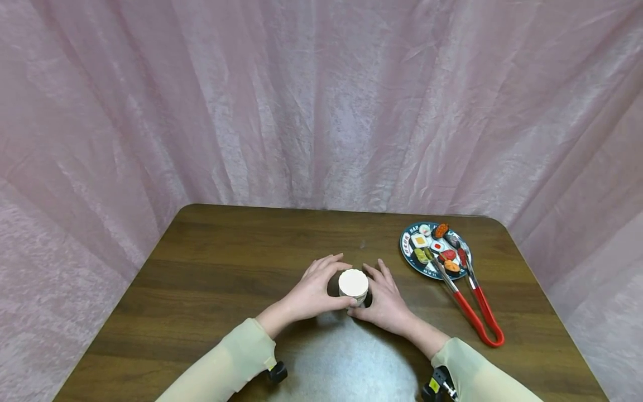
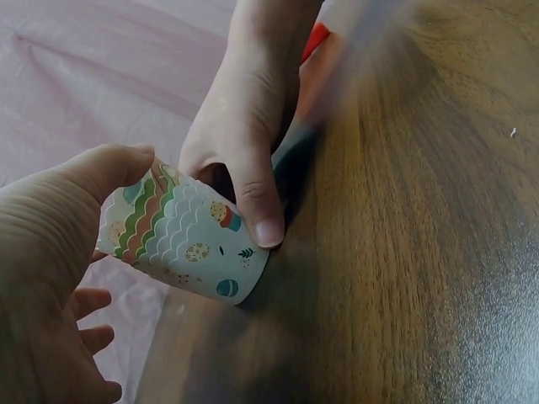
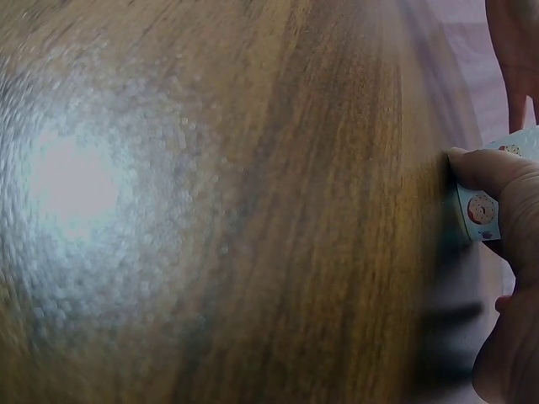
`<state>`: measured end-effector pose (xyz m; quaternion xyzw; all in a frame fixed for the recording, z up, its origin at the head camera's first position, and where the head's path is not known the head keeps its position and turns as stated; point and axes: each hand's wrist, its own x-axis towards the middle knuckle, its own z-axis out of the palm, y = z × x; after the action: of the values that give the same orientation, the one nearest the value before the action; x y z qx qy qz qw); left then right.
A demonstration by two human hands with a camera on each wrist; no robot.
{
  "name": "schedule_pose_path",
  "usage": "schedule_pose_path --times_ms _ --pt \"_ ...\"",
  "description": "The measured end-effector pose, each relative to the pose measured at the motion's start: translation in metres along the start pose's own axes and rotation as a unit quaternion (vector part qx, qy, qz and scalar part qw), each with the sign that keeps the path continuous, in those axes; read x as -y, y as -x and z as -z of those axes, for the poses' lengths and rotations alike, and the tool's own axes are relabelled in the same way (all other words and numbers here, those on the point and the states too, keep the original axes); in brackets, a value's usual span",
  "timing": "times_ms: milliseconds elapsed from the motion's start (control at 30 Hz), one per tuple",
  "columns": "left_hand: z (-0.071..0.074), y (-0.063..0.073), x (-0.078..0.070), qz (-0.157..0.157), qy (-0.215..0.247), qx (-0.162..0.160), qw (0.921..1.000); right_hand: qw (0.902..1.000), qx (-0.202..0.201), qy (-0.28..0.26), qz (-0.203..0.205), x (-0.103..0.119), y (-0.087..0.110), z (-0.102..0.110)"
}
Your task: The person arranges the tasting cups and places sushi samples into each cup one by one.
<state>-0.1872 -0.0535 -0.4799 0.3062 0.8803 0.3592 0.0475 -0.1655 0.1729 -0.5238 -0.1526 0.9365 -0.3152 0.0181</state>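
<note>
"Head view?"

"Left hand (image 1: 317, 289) and right hand (image 1: 387, 306) grip the patterned paper cup (image 1: 354, 284), well inside the worktop's (image 1: 221, 268) back edge; tongs (image 1: 467, 311) lie untouched."

"Left wrist?"

"Base (image 2: 249, 282) seems set down; release undone."

"Right wrist?"

"Right thumb (image 3: 486, 171) presses near the base."

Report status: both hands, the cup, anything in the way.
Left hand grips patterned cup near top; right hand near base. Cup apparently standing on table. Nothing seen in the way; tongs, partly over plate, off to the right.
</note>
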Motion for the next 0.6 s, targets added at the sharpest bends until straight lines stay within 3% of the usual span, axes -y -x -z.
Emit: schedule_pose_path --times_ms 267,600 --pt "-0.0007 -0.0019 -0.0026 0.011 0.003 -0.001 0.9999 1.0 -0.003 -0.003 0.005 0.0001 -0.0006 0.0005" --pt "-0.0008 -0.0024 -0.0044 -0.013 0.006 -0.022 0.9997 0.9999 -0.007 -0.012 0.011 -0.0017 -0.0005 -0.0016"
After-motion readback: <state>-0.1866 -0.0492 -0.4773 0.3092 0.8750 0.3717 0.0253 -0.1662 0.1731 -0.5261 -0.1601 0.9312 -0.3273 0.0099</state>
